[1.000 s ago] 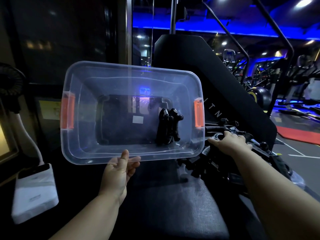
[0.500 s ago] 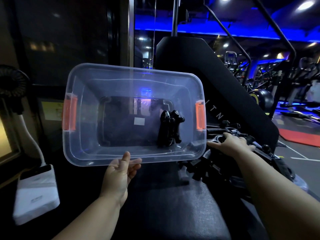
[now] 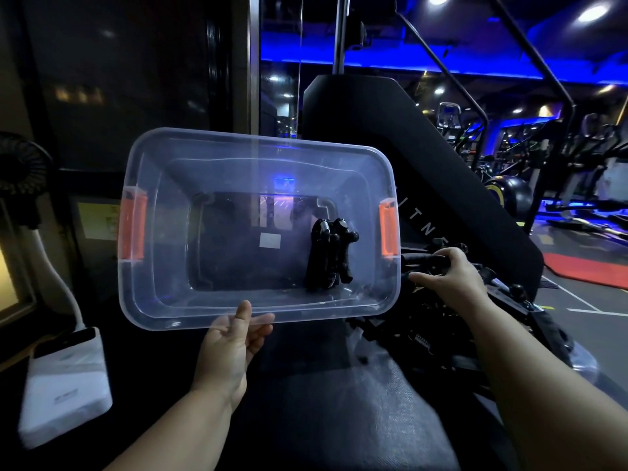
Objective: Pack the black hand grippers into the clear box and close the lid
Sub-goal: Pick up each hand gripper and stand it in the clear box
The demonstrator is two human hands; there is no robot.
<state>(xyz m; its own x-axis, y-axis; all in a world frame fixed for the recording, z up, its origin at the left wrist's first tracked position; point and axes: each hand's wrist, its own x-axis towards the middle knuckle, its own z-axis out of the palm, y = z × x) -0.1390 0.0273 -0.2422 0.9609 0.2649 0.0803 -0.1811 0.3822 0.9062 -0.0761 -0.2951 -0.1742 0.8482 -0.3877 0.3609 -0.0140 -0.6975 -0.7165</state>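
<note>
- Clear box [image 3: 204, 300]: held up off the bench and tipped so that its open top faces the camera. No lid is on it. The long sides run left to right.
- Orange latches: one on the left end [image 3: 133, 229] and one on the right end [image 3: 388, 229], both at the rim.
- Left hand [image 3: 231, 348]: holds the box at the middle of its near long rim. The thumb lies over the rim on the inner side; the fingers show through the plastic on the outer side, so the rim is pinched between them.
- Packed hand grippers [image 3: 328, 256]: a small black cluster inside the box, lying against its floor at the right end, just beside the right latch wall. The exact count cannot be told.
- Loose hand grippers [image 3: 424, 328]: a black pile on the bench just to the right of the box, below and beyond the right hand.
- Right hand [image 3: 448, 277]: rests on top of the pile, palm down, fingers curled round the handle of the top hand gripper [image 3: 421, 261] — close to the box's right end but not touching it.
- Bench pad [image 3: 339, 402]: dark, textured surface under both forearms.
- Clear plastic edge [image 3: 584, 362]: shows under the right side of the pile; whether it is the lid cannot be told.
- Surroundings: a white pack [image 3: 64, 385] at lower left, a small black fan [image 3: 20, 178] at far left, and gym machines under blue lighting behind.
</note>
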